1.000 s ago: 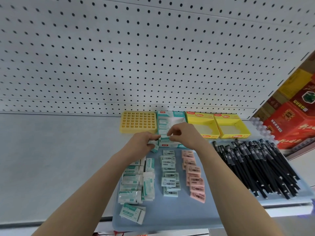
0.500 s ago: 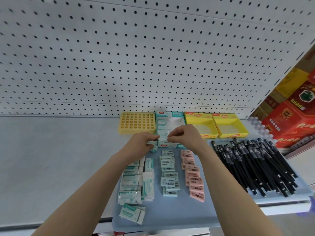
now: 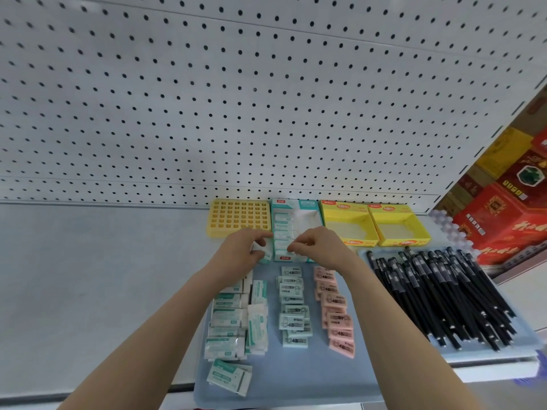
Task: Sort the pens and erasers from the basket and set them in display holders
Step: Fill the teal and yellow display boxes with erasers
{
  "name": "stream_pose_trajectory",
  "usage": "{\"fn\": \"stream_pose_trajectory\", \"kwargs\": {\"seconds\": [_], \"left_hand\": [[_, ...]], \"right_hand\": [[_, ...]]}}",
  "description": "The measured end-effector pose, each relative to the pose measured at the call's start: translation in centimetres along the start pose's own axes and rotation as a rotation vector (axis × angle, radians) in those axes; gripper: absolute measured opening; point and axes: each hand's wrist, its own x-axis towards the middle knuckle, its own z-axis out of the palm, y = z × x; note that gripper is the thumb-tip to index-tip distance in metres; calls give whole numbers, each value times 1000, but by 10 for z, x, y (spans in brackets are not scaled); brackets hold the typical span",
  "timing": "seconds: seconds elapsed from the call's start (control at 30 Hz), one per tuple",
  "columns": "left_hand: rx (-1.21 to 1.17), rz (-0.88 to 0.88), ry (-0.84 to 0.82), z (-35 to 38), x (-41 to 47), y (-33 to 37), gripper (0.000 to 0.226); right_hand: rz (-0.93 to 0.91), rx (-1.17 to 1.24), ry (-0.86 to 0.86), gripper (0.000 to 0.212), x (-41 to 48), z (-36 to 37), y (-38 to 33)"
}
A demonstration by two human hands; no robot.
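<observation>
Your left hand (image 3: 242, 252) has its fingers curled round a wrapped eraser (image 3: 264, 250) right beside the teal display box (image 3: 310, 215). Your right hand (image 3: 321, 247) is pinching a second eraser (image 3: 282, 247) inside the box's near end.

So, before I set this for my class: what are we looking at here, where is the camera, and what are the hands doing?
No machine here: a person works bare-handed, and the picture comes from a camera worn on their head, looking down. On the blue tray lie rows of wrapped erasers, mint erasers and pink erasers, with black pens to the right. Behind stand a yellow grid holder, a teal display box partly filled and two empty yellow boxes. The left hand holds a white eraser; the right hand curls its fingers at the box's front erasers, but whether they pinch one is unclear.
</observation>
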Motion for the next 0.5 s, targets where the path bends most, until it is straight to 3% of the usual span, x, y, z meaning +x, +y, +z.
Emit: {"fn": "stream_pose_trajectory", "kwargs": {"seconds": [0.13,0.2,0.27,0.37,0.43,0.5], "left_hand": [[-231,-22,124,-6,4,4,32],[-321,-34,141,-7,9,10,32],[-316,-19,138,-7,14,18,35],[-249,11,129,-4,23,26,36],[-170,13,135,-4,29,24,33],[-36,37,117,-3,33,18,30]], "right_hand": [[-42,3,151,20,2,-2,-6],[-32,291,149,17,2,-2,-14],[-11,543,35,17,3,2,-22],[27,696,65,15,8,0,-19],[67,641,241,14,12,-9,-7],[78,385,462,14,15,-21,7]]}}
